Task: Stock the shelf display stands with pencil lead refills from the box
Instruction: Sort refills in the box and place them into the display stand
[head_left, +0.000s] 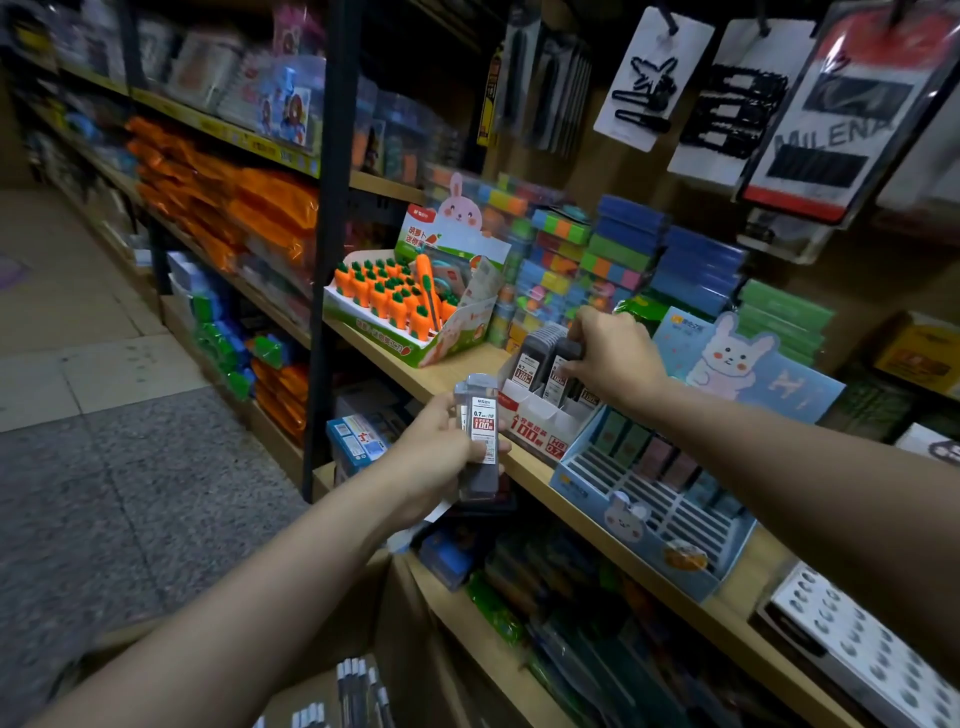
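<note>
A stack of lead refill cases (480, 436) is gripped by the left hand (441, 452), near the shelf edge. One case (563, 371) is pinched by the right hand (610, 353) over the white display stand (540, 421); neighbouring upright cases could be toppled by a crooked insertion.

A dim shop aisle runs off to the left, its floor (104, 467) laid in grey speckled and pale tiles. Wooden shelves (524, 470) on black metal uprights (324, 260) line the right side, backed by a brown board wall (582, 171).
</note>
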